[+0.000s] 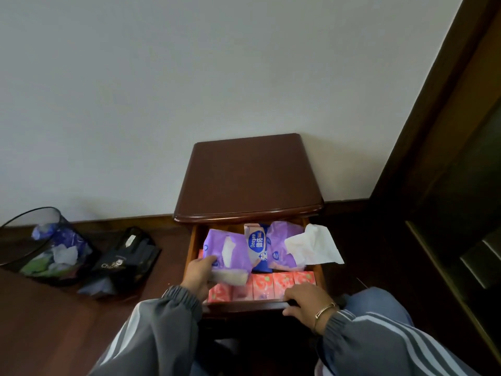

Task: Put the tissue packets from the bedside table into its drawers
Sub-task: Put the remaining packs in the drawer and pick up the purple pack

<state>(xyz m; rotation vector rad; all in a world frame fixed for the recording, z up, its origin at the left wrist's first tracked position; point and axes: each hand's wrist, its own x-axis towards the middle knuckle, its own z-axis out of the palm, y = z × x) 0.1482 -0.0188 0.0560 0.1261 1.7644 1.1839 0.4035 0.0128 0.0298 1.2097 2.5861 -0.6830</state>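
Two grey striped sleeves (162, 335) are filling the bottom of the view, at five and seven o'clock. The right hand (306, 297) is resting on the front rail of the open drawer (244, 305) near its five o'clock corner, with the fingers (298, 290) curling over the top edge and the thumb tucking beneath, so it is gripping the rail.

The left hand (196, 275) is reaching in at the drawer's nine o'clock side. It is holding a purple packet (230, 251), wrapping round its near left corner. That packet is lying tilted over a row of pink packets (282, 284) lining the six o'clock edge. Toward twelve o'clock a blue-and-white packet (257, 245) and a second purple packet (279, 245) are sitting side by side. A loose white tissue (311, 248) is trailing over the three o'clock wall. The bench (249, 175) is showing only bare wood on top, so the packets appear to be in the drawer already.

The held packet is sagging and creasing, so it is probably light, soft and part-used, with slick film. It is best gripped across its body, away from the slot where a sheet is poking out. The trailing tissue is flimsy and may be catching if the drawer closes, so it wants tucking in first.
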